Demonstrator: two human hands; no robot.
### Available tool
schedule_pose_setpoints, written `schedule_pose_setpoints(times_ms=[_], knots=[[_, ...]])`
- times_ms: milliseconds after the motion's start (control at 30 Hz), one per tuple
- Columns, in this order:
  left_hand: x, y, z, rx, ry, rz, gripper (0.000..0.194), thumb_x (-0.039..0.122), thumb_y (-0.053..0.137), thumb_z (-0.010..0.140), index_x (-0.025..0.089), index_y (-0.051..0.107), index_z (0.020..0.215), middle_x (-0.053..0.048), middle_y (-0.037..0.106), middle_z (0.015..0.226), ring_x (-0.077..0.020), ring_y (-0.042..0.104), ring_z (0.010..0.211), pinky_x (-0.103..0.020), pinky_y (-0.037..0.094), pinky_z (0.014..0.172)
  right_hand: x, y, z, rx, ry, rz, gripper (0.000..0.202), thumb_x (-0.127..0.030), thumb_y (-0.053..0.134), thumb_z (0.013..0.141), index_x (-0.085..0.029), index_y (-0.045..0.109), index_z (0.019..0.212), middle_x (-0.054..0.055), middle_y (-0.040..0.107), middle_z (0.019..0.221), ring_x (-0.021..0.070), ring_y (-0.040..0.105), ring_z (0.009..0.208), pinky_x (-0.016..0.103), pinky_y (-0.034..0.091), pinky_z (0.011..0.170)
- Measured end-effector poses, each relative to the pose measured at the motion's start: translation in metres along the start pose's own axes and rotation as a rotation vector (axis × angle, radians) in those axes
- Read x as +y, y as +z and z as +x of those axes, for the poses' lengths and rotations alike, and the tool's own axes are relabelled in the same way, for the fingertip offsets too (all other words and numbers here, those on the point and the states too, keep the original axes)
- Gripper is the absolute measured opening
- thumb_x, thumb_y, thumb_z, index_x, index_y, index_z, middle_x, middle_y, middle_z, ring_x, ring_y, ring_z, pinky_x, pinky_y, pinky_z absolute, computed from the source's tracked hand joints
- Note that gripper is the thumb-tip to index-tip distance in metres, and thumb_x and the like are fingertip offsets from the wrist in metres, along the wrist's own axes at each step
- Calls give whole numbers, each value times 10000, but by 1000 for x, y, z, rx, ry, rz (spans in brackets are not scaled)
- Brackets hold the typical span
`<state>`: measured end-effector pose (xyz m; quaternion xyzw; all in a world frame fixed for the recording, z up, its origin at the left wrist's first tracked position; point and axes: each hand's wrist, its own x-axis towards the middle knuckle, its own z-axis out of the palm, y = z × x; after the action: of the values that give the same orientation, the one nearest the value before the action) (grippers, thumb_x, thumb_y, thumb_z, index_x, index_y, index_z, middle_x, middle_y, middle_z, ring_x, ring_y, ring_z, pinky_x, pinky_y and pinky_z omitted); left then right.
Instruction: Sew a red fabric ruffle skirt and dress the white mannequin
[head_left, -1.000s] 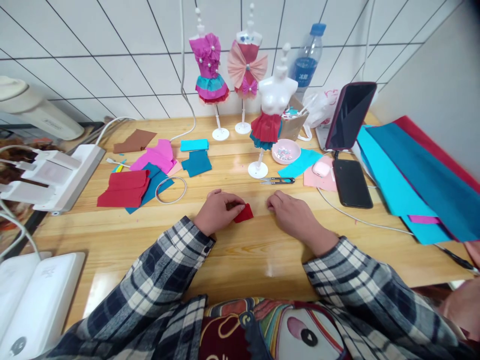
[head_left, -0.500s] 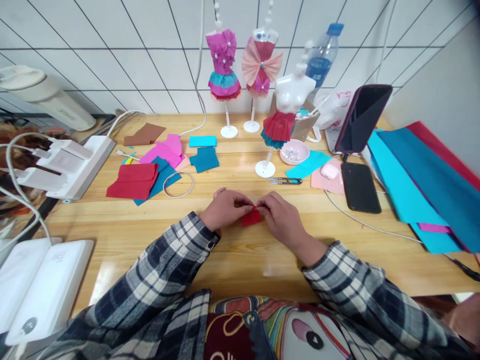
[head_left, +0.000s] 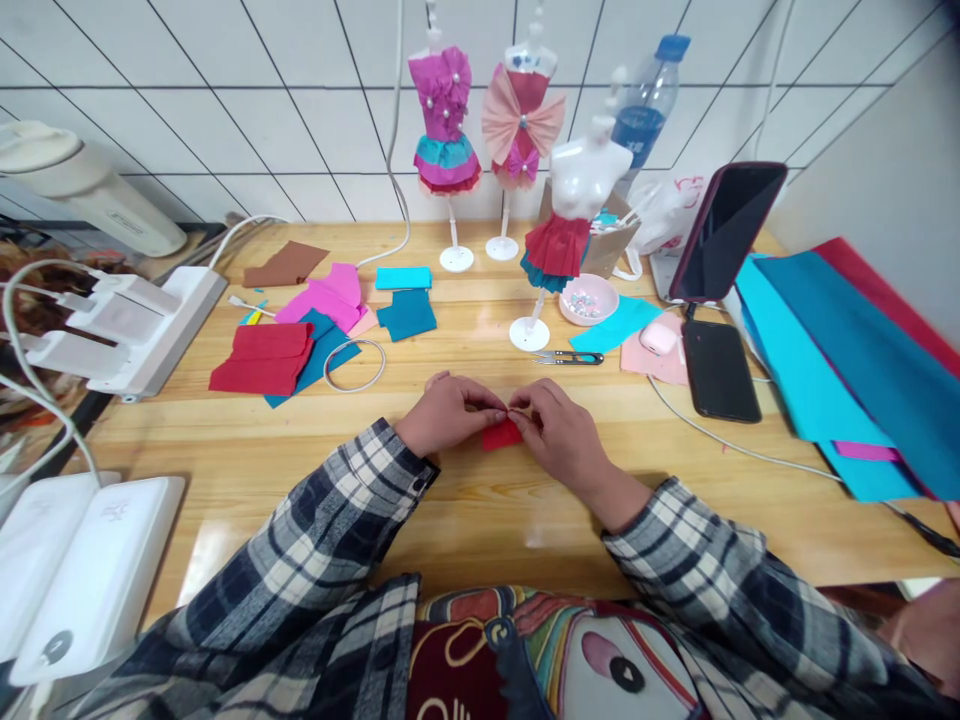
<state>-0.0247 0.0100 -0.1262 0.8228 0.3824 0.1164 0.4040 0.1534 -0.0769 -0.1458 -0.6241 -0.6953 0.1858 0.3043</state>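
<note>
Between my hands, low over the wooden table (head_left: 465, 520), is a small piece of red crepe paper (head_left: 501, 436). My left hand (head_left: 454, 412) pinches its upper edge between thumb and forefinger. Close beside that pinch, my right hand (head_left: 559, 430) grips the same edge with its fingertips. My fingers partly cover the top of the paper. Just beyond my hands stands a small white dress form (head_left: 589, 175) wearing a ruffled red skirt (head_left: 556, 247) over a blue layer. Thread snips (head_left: 570, 357) lie in front of its base.
Two dressed forms, one in a magenta dress (head_left: 444, 100) and one with a peach bow (head_left: 523, 120), stand behind. A pink bowl (head_left: 600, 310) holds beads. Folded red paper (head_left: 262, 358) and a ring (head_left: 355, 365) lie left; a phone (head_left: 721, 370) and long blue sheets (head_left: 847, 350) right.
The view has shifted very slightly. Both hands stay pinched on the red paper in nearly the same place, with only a small shift of the fingers.
</note>
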Motion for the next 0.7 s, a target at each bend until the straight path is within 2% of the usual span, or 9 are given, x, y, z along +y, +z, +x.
schedule_pose_setpoints(times_ms=[67,167,267,333,500,633,700], knots=[[1,0,-1,9,-22,11,153,373,655,795,276,772,808,25,779,810,-191,691,804,-480,356,1042,3,0,2,-14,97,142,171,-262,615,868,-206,648,1026,34,698,941,135,605,679,277,469,650],[3,2,-2,18,-58,9,150,367,647,802,283,771,814,29,778,825,-195,686,825,-527,260,1087,9,-3,6,-54,249,361,121,-295,646,829,-204,706,881,15,721,785,132,594,616,273,474,614],[3,4,-2,42,-58,40,143,349,649,799,289,775,833,22,779,850,-201,680,849,-520,257,1072,13,-9,10,-51,259,456,182,-307,623,843,-212,742,942,25,734,825,131,587,631,274,475,616],[4,6,-2,67,-43,88,139,330,647,798,301,776,842,24,775,845,-201,674,857,-523,255,1057,13,-11,12,-56,201,382,190,-293,662,820,-224,754,971,21,722,842,118,554,608,268,463,604],[3,8,-3,124,49,260,123,326,655,795,300,770,831,8,756,878,-222,646,933,-558,208,1028,11,-9,14,-72,77,139,96,-184,706,785,-225,757,854,-1,663,732,121,547,631,254,442,612],[-1,10,-3,142,89,338,123,335,648,812,298,762,842,-1,744,909,-228,629,957,-575,184,1030,11,-5,14,-78,37,87,286,-187,709,785,-217,710,1070,25,701,893,137,588,705,267,453,652],[-2,10,-3,146,103,371,121,332,645,818,302,758,850,-1,742,906,-230,622,956,-586,172,1033,11,-4,14,-108,38,43,229,-182,685,805,-222,717,1028,20,700,859,147,599,734,271,445,668]])
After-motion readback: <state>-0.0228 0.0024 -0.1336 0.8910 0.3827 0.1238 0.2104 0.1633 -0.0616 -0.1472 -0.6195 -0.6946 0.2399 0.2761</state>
